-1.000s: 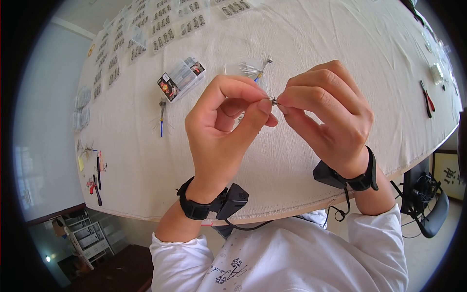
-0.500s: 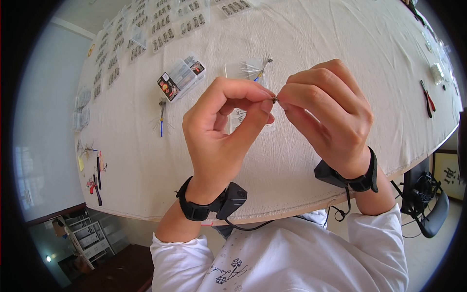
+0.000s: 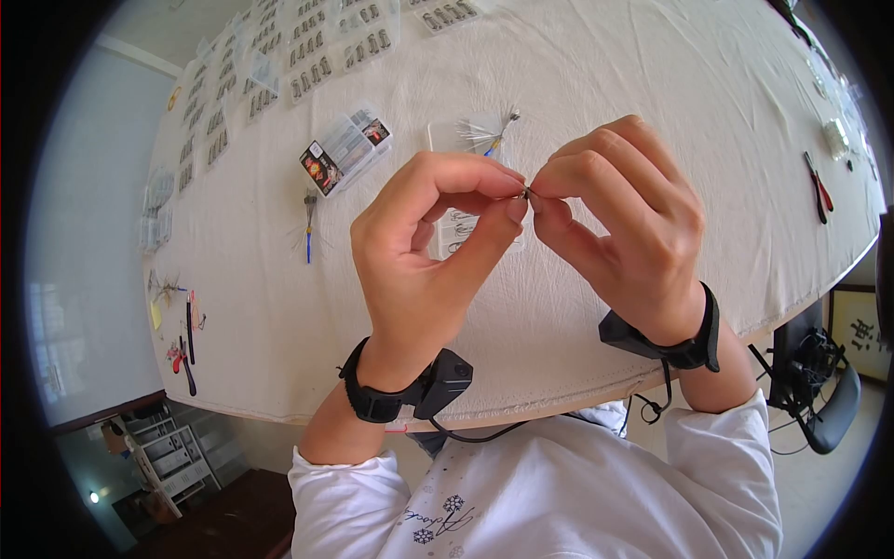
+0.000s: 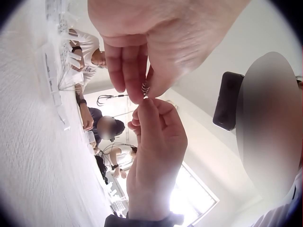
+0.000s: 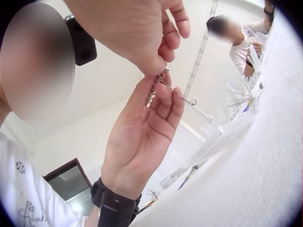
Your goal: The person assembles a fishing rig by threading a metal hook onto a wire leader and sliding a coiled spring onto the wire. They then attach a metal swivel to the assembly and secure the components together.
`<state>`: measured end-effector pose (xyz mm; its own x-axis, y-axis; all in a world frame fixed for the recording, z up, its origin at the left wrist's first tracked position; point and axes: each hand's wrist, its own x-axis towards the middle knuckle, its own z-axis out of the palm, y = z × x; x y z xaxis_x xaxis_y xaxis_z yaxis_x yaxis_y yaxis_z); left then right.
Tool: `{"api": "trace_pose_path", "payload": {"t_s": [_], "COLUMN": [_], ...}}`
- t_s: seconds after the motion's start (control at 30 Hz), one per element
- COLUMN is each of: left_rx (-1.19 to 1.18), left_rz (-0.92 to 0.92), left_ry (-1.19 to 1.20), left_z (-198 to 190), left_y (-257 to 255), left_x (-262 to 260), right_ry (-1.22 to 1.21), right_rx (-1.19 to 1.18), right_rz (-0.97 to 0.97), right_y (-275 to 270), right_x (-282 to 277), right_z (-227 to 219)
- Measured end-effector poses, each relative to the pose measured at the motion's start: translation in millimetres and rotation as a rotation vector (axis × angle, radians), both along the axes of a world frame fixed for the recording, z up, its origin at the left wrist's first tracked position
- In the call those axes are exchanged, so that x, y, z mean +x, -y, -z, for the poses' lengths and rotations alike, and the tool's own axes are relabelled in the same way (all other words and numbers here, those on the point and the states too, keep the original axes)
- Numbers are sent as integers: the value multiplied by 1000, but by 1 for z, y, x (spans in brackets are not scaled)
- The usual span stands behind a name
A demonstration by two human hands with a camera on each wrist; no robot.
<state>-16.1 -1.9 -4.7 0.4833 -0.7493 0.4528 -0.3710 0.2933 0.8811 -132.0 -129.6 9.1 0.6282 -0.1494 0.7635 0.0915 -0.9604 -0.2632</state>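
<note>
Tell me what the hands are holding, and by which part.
A small metal hook and coiled wire, pinched by the left hand and right hand at the end away from the hook's bend.

A small hand-assembly workshop, by its look.
Clear boxes (image 3: 310, 79) of metal pieces are lining a cloth-covered counter (image 3: 531, 345); pliers (image 3: 819, 188) are lying there, other people (image 4: 88, 52) showing alongside.
</note>
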Motion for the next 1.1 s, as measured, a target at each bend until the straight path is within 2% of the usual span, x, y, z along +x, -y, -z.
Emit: {"api": "trace_pose_path", "payload": {"t_s": [0.23,0.53,0.73,0.93,1.1], "left_rx": [4,-4,9,15,-17], "left_rz": [-13,-12,5,-29,2], "left_ry": [-65,9,-136,-120,-195], "left_z": [-1,5,-2,-3,-3], "left_y": [0,0,-1,0,0], "left_x": [-2,1,-3,-4,-4], "right_ry": [9,4,55,39,34], "right_rx": [45,62,43,38,48], "right_rz": [-9,-10,-17,-19,-24], "right_y": [-1,-3,-1,-2,-2], "right_x": [0,0,2,1,1], "right_z": [1,0,2,0,0]}}
